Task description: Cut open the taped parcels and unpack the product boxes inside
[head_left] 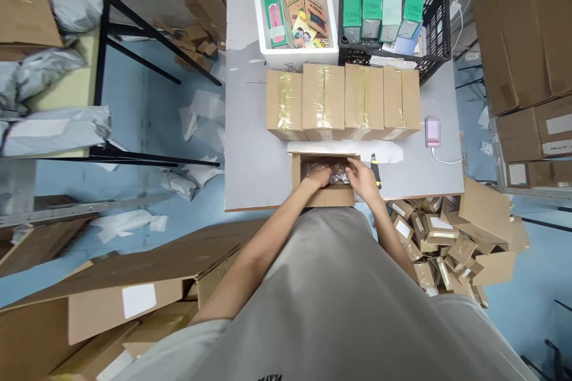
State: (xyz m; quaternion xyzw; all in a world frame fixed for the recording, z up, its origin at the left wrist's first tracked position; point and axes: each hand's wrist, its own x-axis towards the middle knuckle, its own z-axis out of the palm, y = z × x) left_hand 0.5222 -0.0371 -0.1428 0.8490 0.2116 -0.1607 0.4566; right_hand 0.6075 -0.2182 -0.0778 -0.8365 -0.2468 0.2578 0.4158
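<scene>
An open cardboard box (298, 175) sits at the near edge of the grey table (254, 155). Inside it lies a bubble-wrapped item (336, 171). My left hand (318, 177) reaches into the box with its fingers curled onto the wrap. My right hand (363, 178) rests on the box's right side, fingers pressed on the same wrapped item. A white sheet (344, 147) lies just behind the box.
Several taped cardboard boxes (343, 101) stand in a row mid-table. Behind them are a white foam bin (290, 6) of product boxes and a black crate (393, 12) of green boxes. A utility knife (376, 169) and a phone (432, 132) lie at right. Cardboard piles cover the floor.
</scene>
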